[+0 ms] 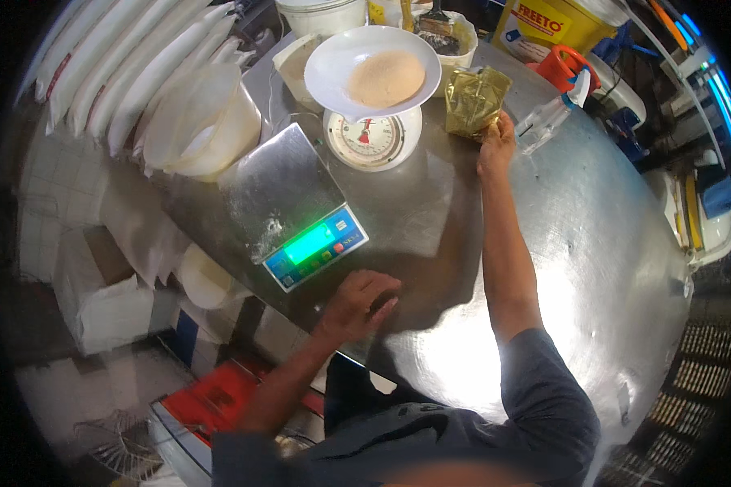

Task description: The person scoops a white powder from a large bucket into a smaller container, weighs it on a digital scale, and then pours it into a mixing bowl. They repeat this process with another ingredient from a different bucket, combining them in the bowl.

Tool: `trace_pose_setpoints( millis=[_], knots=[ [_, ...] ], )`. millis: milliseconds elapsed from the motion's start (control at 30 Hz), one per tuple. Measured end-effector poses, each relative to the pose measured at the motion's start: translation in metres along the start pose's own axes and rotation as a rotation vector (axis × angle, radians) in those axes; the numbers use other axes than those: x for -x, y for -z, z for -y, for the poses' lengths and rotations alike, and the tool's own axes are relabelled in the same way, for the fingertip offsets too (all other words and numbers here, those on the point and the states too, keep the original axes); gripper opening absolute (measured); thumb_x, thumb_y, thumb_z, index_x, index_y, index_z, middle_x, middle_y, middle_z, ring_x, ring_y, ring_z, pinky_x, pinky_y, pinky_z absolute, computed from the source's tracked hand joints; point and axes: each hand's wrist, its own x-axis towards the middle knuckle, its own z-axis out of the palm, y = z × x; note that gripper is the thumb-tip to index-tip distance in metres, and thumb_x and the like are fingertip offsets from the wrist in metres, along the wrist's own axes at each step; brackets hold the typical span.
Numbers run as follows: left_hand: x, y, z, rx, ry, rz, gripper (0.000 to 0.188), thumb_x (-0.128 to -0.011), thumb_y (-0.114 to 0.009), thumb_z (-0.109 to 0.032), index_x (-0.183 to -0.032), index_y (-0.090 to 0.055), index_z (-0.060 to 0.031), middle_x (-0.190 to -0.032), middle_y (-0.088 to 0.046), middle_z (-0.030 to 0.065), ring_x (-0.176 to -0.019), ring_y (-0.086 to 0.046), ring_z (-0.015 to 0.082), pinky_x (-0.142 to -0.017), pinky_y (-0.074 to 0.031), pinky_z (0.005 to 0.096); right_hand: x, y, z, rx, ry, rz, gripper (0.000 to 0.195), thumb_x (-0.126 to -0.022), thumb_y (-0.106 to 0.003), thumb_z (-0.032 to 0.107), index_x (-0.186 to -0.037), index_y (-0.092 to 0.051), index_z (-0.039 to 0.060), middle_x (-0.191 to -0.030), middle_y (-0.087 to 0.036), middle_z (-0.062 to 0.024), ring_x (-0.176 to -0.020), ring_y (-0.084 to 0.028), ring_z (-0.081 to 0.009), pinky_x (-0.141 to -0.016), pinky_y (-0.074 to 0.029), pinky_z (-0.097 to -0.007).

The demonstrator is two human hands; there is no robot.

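My right hand (497, 145) grips the lower corner of a gold foil packet (476, 100) at the far side of the metal table. Beside the packet, a white dial scale (374, 137) carries a white pan (329, 76) with a mound of light tan granules (388, 79) in it. My left hand (362, 302) hovers over or rests on the table's near edge, fingers curled and apart, holding nothing. Just beyond it lies a digital scale with a bare steel platform (280, 189) and a lit green display (309, 243).
Left of the scales stands a translucent plastic tub (195, 122), with stacked white sacks (140, 67) behind. A clear spray bottle (545, 125) lies right of my right hand. At the back are a tub with a brush (457, 52), a white bucket (321, 17) and a yellow bucket (539, 24).
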Motion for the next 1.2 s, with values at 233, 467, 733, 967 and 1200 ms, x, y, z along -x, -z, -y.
trace_pose_setpoints(
  millis=[233,467,733,967,1200],
  knots=[
    [0.002,0.005,0.006,0.019,-0.02,-0.032,0.033,-0.082,-0.074,-0.018,-0.112,-0.065,-0.0074,-0.107,-0.065,0.0106,-0.102,-0.061,0.0306,-0.087,-0.049,0.042,0.031,0.04,0.017,0.713,0.217,-0.172,0.041,-0.096,-0.049,0.003,-0.136,-0.046,-0.006,-0.122,-0.06,-0.0149,-0.105,-0.062,-0.0226,-0.091,-0.049,-0.032],
    [0.02,0.03,0.021,0.341,-0.189,0.007,0.035,-0.083,-0.077,-0.021,-0.112,-0.065,-0.0068,-0.106,-0.066,0.0118,-0.098,-0.064,0.0283,-0.084,-0.051,0.0405,0.083,-0.132,0.208,0.527,0.31,0.224,0.027,-0.097,-0.058,0.013,-0.115,-0.063,-0.0066,-0.099,-0.067,-0.0081,-0.09,-0.062,-0.0145,-0.082,-0.05,-0.028],
    [0.077,0.208,0.12,0.236,-0.072,-0.393,0.027,-0.074,-0.08,-0.017,-0.097,-0.07,-0.0077,-0.087,-0.07,0.01,-0.08,-0.066,0.0274,-0.074,-0.052,0.0376,-0.015,-0.372,0.134,1.584,0.624,1.315,0.03,-0.088,-0.06,0.012,-0.116,-0.069,0.0081,-0.109,-0.07,-0.0147,-0.097,-0.067,-0.0316,-0.087,-0.053,-0.0391],
    [0.064,0.22,0.217,0.011,0.126,-0.562,0.021,-0.076,-0.076,-0.012,-0.096,-0.07,-0.0081,-0.079,-0.067,0.0081,-0.072,-0.064,0.0286,-0.069,-0.049,0.039,-0.047,-0.398,0.029,1.877,0.679,1.606,0.033,-0.085,-0.06,0.01,-0.117,-0.07,0.0125,-0.107,-0.071,-0.0154,-0.1,-0.068,-0.0328,-0.087,-0.054,-0.0447],
    [0.061,0.221,0.218,-0.087,0.146,-0.57,0.017,-0.074,-0.077,-0.014,-0.089,-0.071,-0.0089,-0.079,-0.068,0.0071,-0.071,-0.064,0.0279,-0.067,-0.05,0.0393,-0.045,-0.415,0.029,2.223,0.742,1.487,0.015,-0.082,-0.061,0.012,-0.089,-0.074,0.0072,-0.096,-0.073,-0.0127,-0.095,-0.07,-0.0304,-0.082,-0.056,-0.0436]
  ],
)
